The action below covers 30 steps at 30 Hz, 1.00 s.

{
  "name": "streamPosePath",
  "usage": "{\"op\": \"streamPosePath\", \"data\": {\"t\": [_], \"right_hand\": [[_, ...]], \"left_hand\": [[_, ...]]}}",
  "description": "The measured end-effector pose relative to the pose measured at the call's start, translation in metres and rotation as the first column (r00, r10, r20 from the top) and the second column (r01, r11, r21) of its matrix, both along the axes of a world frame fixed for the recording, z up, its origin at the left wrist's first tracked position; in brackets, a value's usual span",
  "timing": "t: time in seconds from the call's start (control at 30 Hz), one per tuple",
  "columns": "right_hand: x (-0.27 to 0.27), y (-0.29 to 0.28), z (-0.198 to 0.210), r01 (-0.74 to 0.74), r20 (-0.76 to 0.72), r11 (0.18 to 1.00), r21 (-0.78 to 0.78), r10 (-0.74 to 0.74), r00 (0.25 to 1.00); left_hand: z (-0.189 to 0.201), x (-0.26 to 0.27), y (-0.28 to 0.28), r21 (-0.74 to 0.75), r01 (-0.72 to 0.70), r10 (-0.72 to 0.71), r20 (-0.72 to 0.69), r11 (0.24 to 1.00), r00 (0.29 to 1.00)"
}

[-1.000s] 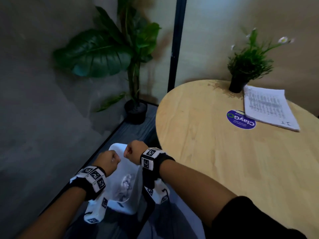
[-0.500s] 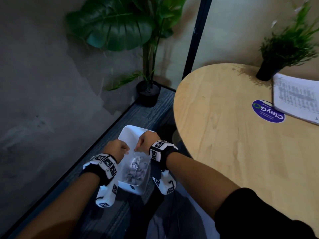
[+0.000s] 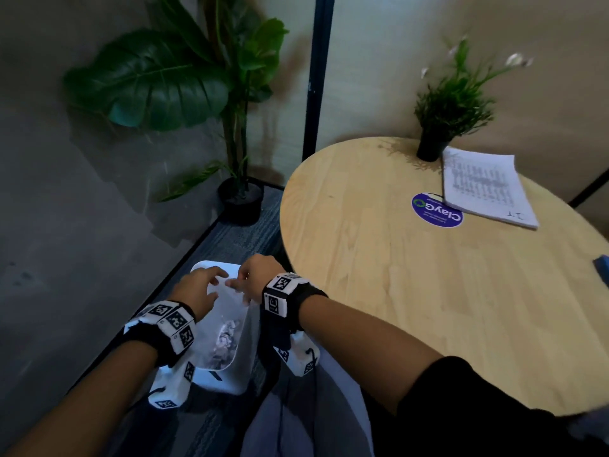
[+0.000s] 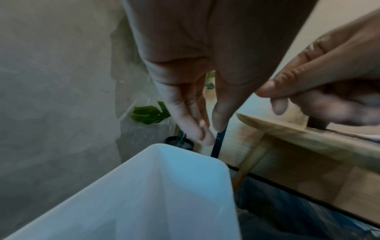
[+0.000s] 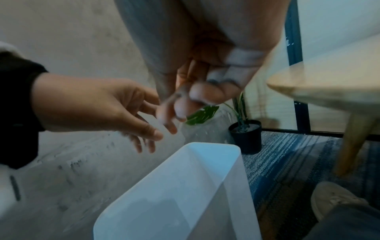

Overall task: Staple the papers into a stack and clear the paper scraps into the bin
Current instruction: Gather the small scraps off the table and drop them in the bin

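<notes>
A white bin (image 3: 216,379) stands on the floor left of the round wooden table (image 3: 428,291), with crumpled paper scraps (image 3: 225,341) lying at its bottom. My left hand (image 3: 201,286) and right hand (image 3: 253,280) hover close together above the bin's far end, fingers loose, and I see nothing in either. In the left wrist view the left hand (image 4: 201,126) points its fingers down over the bin's rim (image 4: 164,178). The right wrist view is blurred around the right hand (image 5: 185,100). The printed paper stack (image 3: 484,186) lies at the table's far side.
A small potted plant (image 3: 438,127) and a round blue sticker (image 3: 436,210) sit by the stack. A blue object (image 3: 601,263) peeks in at the table's right edge. A tall plant's pot (image 3: 240,199) stands on the carpet beyond the bin, by the grey wall.
Both hands were closed fists over the bin; their fingers have now spread apart. Scraps lie in the bin. The head view swung left, then back right.
</notes>
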State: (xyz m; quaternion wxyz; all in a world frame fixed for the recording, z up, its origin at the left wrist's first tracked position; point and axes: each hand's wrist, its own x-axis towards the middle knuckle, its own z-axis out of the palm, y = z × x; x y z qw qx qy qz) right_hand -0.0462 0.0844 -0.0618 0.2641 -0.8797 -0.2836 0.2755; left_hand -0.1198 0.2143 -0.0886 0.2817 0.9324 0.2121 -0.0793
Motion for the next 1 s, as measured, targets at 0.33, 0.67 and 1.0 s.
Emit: {"op": "streamPosePath", "data": {"t": [0.33, 0.67, 1.0], "right_hand": [[0.016, -0.156, 0.025, 0.159, 0.125, 0.980, 0.117, -0.173, 0.977], [0.021, -0.321, 0.020, 0.505, 0.136, 0.861, -0.059, -0.494, 0.859], [0.013, -0.348, -0.002, 0.446, 0.155, 0.883, -0.148, -0.424, 0.892]], "left_hand": [[0.053, 0.043, -0.123, 0.026, 0.366, -0.367, 0.101, 0.930, 0.925], [0.044, 0.088, -0.279, 0.012, 0.663, -0.661, -0.067, 0.749, 0.748], [0.032, 0.106, -0.315, 0.123, 0.673, -0.658, -0.146, 0.729, 0.739]]}}
